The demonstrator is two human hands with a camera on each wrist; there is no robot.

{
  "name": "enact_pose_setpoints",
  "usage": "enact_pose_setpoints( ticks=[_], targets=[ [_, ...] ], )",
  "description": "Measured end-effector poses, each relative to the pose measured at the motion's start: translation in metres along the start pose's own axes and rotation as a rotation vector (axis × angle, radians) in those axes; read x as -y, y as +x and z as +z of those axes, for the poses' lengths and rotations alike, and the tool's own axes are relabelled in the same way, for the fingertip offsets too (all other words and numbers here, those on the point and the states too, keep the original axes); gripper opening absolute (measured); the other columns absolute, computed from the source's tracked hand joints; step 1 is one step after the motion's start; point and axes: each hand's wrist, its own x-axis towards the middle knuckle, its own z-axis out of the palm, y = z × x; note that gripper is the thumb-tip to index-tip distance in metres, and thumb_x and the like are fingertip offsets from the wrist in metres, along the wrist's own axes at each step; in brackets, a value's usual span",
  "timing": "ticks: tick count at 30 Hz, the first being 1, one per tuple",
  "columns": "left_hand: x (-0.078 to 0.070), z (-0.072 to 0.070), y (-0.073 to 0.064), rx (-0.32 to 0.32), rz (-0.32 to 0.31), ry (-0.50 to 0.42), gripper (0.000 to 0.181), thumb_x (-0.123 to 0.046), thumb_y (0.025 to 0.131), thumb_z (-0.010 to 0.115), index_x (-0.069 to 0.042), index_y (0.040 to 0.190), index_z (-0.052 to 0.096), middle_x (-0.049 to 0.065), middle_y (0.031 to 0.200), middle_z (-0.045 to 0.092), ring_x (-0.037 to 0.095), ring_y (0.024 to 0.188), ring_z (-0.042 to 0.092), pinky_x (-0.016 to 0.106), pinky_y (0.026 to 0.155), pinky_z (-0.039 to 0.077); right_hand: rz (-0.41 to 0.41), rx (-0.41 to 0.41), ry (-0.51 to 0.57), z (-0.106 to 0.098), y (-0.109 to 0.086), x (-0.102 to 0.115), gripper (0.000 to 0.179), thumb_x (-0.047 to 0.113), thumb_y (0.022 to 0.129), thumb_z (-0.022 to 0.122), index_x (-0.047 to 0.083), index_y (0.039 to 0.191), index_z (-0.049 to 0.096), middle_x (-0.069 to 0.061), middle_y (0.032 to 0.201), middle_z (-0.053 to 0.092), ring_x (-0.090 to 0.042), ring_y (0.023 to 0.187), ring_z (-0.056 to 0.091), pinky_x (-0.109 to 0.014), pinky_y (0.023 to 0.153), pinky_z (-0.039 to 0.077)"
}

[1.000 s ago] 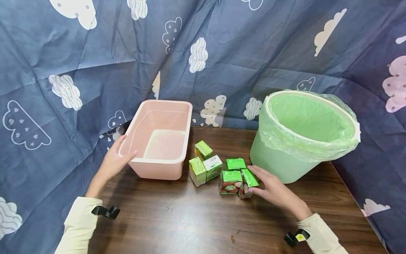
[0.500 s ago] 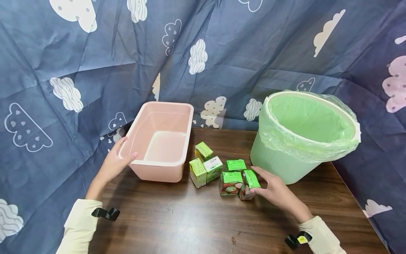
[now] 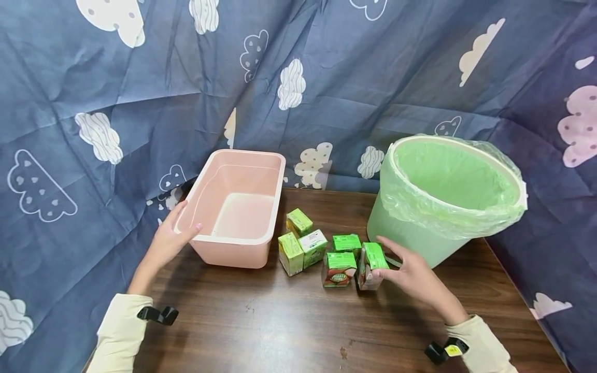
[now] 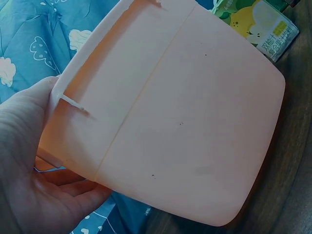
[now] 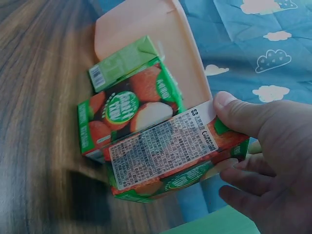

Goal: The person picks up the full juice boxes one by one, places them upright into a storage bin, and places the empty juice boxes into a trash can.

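The right hand (image 3: 412, 272) pinches the top end of a red-and-green drink carton (image 3: 367, 277), which stands between its two red-and-green neighbours (image 3: 339, 272) and the green bin (image 3: 386, 223); whether its base touches the wooden table (image 3: 270, 321) cannot be told. The left hand (image 3: 170, 238), thumb over the rim, grips the near-left corner of the pink tub (image 3: 233, 254). Judged from this arrangement, the high, one-ended hold might let the carton swing or slip; a sideways sweep could topple the neighbours, and an outward one could bring the knuckles against the bin. A tug by the left hand would probably drag or tip the tub. Labelling: the gripped carton bears a pale panel (image 5: 163, 148) of dense print, too fine to read; the adjacent oval emblem (image 5: 120, 107) holds white lettering, illegible; a barcode (image 5: 98, 76) lies beyond. No brand can be read with certainty.
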Motion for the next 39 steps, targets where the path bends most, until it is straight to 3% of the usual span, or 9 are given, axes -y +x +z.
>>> enact_pose_setpoints(
  ticks=[5,8,11,13,17,19,29,39],
  targets=[
    [-0.002,0.0,-0.002,0.001,0.01,0.004,0.084,-0.031,0.092,0.072,-0.005,0.159,0.029,0.025,0.16,0.031,0.045,0.144,0.03,0.062,0.115,0.026,0.027,-0.043,0.045,-0.008,0.004,0.013,0.081,0.03,0.081,0.086,0.008,0.15,0.049,-0.02,0.132,0.064,-0.041,0.119,0.061,-0.055,0.095,0.05],
    [-0.003,0.0,-0.003,0.0,0.02,0.014,0.085,-0.032,0.092,0.072,-0.004,0.159,0.029,0.024,0.16,0.031,0.045,0.144,0.03,0.063,0.114,0.026,0.027,-0.087,0.062,-0.014,0.007,0.025,0.082,0.029,0.079,0.088,0.01,0.149,0.05,-0.016,0.128,0.067,-0.037,0.117,0.063,-0.034,0.097,0.05],
    [-0.002,0.001,-0.004,0.001,0.028,0.022,0.085,-0.032,0.092,0.072,-0.004,0.159,0.028,0.024,0.16,0.031,0.045,0.145,0.03,0.063,0.115,0.026,0.011,-0.137,0.072,-0.021,0.01,0.039,0.08,0.026,0.078,0.089,0.01,0.148,0.052,-0.013,0.131,0.066,-0.031,0.117,0.063,-0.013,0.095,0.044],
    [-0.002,0.002,-0.004,0.003,0.025,0.021,0.085,-0.032,0.092,0.072,-0.004,0.159,0.028,0.024,0.161,0.03,0.045,0.146,0.029,0.063,0.115,0.025,-0.005,-0.169,0.08,-0.026,0.012,0.048,0.08,0.023,0.078,0.09,0.01,0.148,0.052,-0.012,0.133,0.065,-0.023,0.118,0.062,-0.007,0.094,0.041],
    [-0.001,0.002,-0.005,0.005,0.013,0.013,0.085,-0.033,0.093,0.071,-0.007,0.16,0.027,0.022,0.162,0.028,0.043,0.146,0.028,0.062,0.116,0.024,-0.049,-0.213,0.131,-0.038,0.021,0.066,0.081,0.013,0.077,0.089,0.009,0.149,0.051,-0.012,0.137,0.063,-0.001,0.118,0.057,-0.01,0.096,0.042],
    [-0.001,0.002,-0.004,0.003,0.013,0.011,0.084,-0.033,0.093,0.07,-0.008,0.161,0.026,0.021,0.162,0.029,0.043,0.147,0.028,0.062,0.116,0.024,-0.083,-0.231,0.193,-0.043,0.026,0.075,0.081,0.005,0.077,0.088,0.008,0.149,0.051,-0.015,0.136,0.062,0.004,0.118,0.056,-0.012,0.098,0.044],
    [-0.002,0.0,-0.003,-0.015,0.031,0.002,0.082,-0.034,0.095,0.069,-0.008,0.16,0.028,0.02,0.162,0.03,0.043,0.146,0.028,0.062,0.116,0.024,-0.218,-0.259,0.532,-0.046,0.05,0.128,0.084,-0.02,0.072,0.081,0.003,0.147,0.052,-0.023,0.138,0.059,-0.013,0.125,0.059,-0.024,0.1,0.049],
    [-0.003,0.004,-0.004,-0.01,0.009,-0.018,0.081,-0.031,0.094,0.07,-0.01,0.161,0.028,0.02,0.162,0.029,0.042,0.146,0.028,0.061,0.116,0.024,-0.316,-0.266,0.615,-0.038,0.081,0.16,0.083,-0.021,0.07,0.082,0.003,0.144,0.054,-0.022,0.135,0.061,-0.022,0.123,0.061,-0.03,0.102,0.05]
  ],
)
